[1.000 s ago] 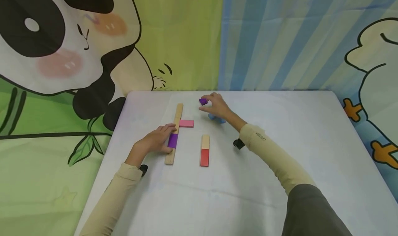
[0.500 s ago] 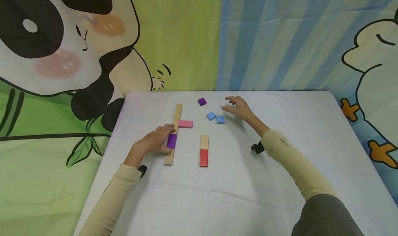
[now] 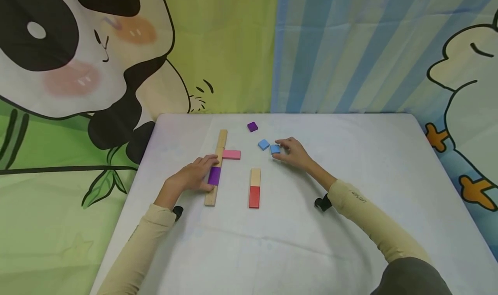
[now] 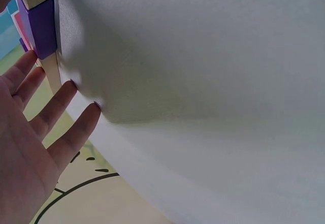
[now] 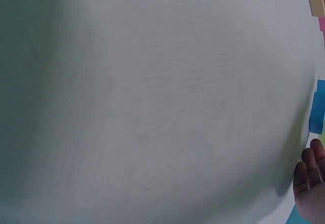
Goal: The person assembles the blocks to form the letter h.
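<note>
In the head view, my left hand (image 3: 190,175) rests along a straight row of plain wooden blocks (image 3: 211,197) with a purple block (image 3: 214,176) in it. Its thumb touches the row's near part, and its fingers lie straight and spread in the left wrist view. A pink block (image 3: 231,154) juts right from the row. My right hand (image 3: 294,153) is at a light blue block (image 3: 275,149), thumb and forefinger parted on either side of it. Left of that lies a second blue block (image 3: 263,144). In the right wrist view the fingers (image 5: 307,170) stand just below the blue blocks (image 5: 317,112).
A dark purple block (image 3: 252,126) lies near the far edge of the white table (image 3: 272,252). A plain block (image 3: 255,177) and a red block (image 3: 254,197) lie end to end between the hands. A printed cloth (image 3: 225,49) hangs behind the table.
My right hand let go of the dark purple block at the far side, drew back right, then came nearer and left to a blue block. The left hand stayed on the row.
</note>
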`<control>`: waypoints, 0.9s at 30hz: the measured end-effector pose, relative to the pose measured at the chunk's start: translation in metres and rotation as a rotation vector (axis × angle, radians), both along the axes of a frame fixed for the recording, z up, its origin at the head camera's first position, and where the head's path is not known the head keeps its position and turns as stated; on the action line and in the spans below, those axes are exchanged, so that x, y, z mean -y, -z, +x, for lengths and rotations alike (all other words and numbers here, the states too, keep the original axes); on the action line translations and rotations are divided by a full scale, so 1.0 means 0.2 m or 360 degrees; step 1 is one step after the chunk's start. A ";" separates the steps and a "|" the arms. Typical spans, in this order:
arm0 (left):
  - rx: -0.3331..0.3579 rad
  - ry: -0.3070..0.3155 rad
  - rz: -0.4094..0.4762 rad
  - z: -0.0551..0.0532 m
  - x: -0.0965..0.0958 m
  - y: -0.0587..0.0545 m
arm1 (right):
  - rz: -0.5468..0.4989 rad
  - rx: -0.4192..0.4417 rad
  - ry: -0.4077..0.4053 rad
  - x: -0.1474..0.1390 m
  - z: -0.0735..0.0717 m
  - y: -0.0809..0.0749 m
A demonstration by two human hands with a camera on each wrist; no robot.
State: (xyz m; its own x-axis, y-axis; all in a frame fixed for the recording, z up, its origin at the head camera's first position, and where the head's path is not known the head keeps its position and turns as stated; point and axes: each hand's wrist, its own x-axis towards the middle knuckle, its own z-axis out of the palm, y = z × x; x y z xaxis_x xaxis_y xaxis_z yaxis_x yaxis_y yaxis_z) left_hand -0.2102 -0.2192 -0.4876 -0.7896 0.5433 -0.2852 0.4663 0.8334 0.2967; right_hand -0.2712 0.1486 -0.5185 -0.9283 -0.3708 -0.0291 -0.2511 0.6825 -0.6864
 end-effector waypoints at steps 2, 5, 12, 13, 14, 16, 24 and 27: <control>-0.0006 0.0001 0.0011 0.00 0.00 0.00 | 0.0003 -0.0006 -0.0001 0.01 0.00 0.00; -0.0013 -0.0002 0.0021 0.00 0.01 0.01 | -0.0001 -0.0030 -0.0001 0.02 0.00 0.01; 0.0028 -0.0021 -0.0013 0.00 0.01 0.01 | 0.0054 -0.0212 -0.0019 0.05 0.00 0.04; 0.0033 -0.0024 -0.0017 0.00 0.01 0.01 | 0.0056 -0.0240 -0.0021 0.05 0.00 0.05; 0.0036 -0.0024 -0.0020 0.00 0.01 0.01 | 0.0050 -0.0257 -0.0021 0.05 0.00 0.05; 0.0038 -0.0026 -0.0025 0.00 0.00 0.00 | 0.0033 -0.0275 -0.0019 0.05 0.00 0.05; 0.0029 -0.0016 -0.0025 0.00 0.01 0.00 | 0.0006 -0.0251 -0.0015 0.05 0.00 0.07; 0.0024 -0.0013 -0.0023 0.00 0.00 0.00 | -0.0020 -0.0253 -0.0018 0.04 0.00 0.07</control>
State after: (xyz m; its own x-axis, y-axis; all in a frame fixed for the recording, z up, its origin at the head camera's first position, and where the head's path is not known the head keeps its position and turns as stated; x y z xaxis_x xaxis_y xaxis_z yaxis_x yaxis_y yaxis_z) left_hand -0.2100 -0.2201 -0.4877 -0.7895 0.5325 -0.3052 0.4549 0.8415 0.2914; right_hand -0.2711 0.1400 -0.5319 -0.9166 -0.3804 0.1227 -0.3648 0.6706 -0.6459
